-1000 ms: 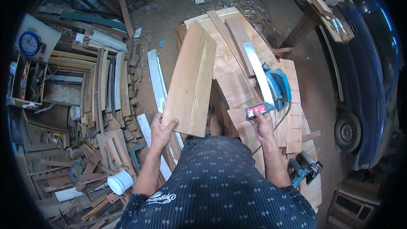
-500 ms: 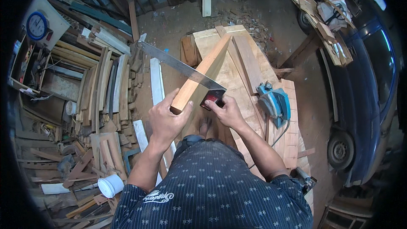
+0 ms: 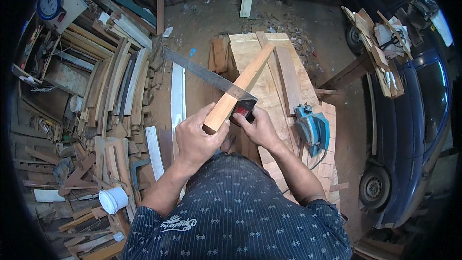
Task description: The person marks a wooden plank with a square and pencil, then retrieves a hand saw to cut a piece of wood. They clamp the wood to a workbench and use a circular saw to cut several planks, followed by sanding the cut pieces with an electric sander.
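Note:
My left hand (image 3: 196,138) grips the near end of a long wooden board (image 3: 244,83), which points away from me over the workbench (image 3: 260,101). My right hand (image 3: 260,127) is closed around the dark handle of a try square (image 3: 199,72). The square's metal blade lies across the board's upper edge and sticks out far to the left. Its handle sits against the board's right side, and my right thumb presses on the handle's reddish face.
A blue electric planer (image 3: 312,130) with a cord rests on the bench's right side, beside a flat plank (image 3: 287,79). Stacked boards (image 3: 115,84) and a white bucket (image 3: 113,200) are on the left. A blue car (image 3: 409,139) stands at the right.
The board has turned in my left hand, showing more of its narrow edge and less of its broad side. The square stays across it, and my view has shifted slightly.

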A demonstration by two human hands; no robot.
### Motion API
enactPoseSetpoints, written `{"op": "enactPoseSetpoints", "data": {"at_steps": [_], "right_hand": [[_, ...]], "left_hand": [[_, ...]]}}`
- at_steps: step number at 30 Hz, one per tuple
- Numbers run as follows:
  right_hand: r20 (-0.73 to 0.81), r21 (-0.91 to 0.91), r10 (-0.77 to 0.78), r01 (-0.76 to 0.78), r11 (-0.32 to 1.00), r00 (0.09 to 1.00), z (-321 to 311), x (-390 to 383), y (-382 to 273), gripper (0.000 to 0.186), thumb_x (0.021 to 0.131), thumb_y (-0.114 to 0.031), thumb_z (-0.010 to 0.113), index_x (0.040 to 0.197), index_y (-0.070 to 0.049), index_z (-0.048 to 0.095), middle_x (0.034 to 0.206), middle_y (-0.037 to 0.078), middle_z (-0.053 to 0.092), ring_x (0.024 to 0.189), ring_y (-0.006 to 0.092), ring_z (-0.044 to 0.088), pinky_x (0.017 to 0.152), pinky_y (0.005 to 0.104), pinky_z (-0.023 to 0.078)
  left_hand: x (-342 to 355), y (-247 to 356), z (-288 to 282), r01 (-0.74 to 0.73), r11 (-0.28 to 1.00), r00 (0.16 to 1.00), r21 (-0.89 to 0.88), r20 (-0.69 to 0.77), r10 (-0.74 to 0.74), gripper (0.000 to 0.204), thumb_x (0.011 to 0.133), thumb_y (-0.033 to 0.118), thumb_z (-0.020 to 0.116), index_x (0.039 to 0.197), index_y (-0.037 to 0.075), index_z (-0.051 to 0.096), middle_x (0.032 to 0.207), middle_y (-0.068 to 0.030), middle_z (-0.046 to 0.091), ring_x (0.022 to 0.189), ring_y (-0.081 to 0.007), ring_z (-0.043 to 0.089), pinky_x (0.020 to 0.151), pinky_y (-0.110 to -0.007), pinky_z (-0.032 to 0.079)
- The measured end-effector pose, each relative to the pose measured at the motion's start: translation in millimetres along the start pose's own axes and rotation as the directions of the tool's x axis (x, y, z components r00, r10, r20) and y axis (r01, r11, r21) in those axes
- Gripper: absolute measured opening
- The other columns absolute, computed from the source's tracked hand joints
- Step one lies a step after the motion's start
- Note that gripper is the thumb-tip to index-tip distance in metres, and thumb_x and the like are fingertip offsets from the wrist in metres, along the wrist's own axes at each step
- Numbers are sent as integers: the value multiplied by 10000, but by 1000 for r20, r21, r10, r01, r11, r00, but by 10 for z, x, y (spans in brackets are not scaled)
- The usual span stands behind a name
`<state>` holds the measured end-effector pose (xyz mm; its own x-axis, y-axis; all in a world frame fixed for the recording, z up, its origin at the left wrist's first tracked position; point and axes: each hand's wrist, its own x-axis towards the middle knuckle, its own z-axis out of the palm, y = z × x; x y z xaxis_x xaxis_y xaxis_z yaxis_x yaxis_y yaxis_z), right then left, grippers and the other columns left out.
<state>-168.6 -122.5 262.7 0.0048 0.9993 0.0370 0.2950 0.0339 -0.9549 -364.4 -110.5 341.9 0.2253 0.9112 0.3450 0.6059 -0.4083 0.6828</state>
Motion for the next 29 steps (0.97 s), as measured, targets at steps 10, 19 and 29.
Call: {"op": "enactPoseSetpoints", "data": {"at_steps": [10,19,29], "right_hand": [[57,472,420,-395,788,906,-469,-970,333,290,998,-263,650,1146,-13,647,970,9,656,888,88,605,790,275,505],[-2,683,636,-464,564,771,-950,-2141,355,185,968,-214,641,951,-31,630,691,42,650,498,117,599,438,263,496],[8,660,645,-489,570,764,-959,-2364,408,255,951,-270,677,974,-20,632,706,58,669,513,133,626,442,259,517]], "left_hand": [[-517,-234,37,181,983,967,6,179,-179,561,768,264,807,1210,-32,632,923,-200,739,841,-296,750,756,-374,592],[-554,-331,75,136,974,902,181,384,-198,809,757,211,725,1466,-27,417,1148,-276,610,1099,-414,626,977,-476,493],[-487,-228,49,164,978,853,129,479,-206,785,746,184,735,1470,74,449,1134,-239,555,1046,-407,606,935,-484,487]]}}
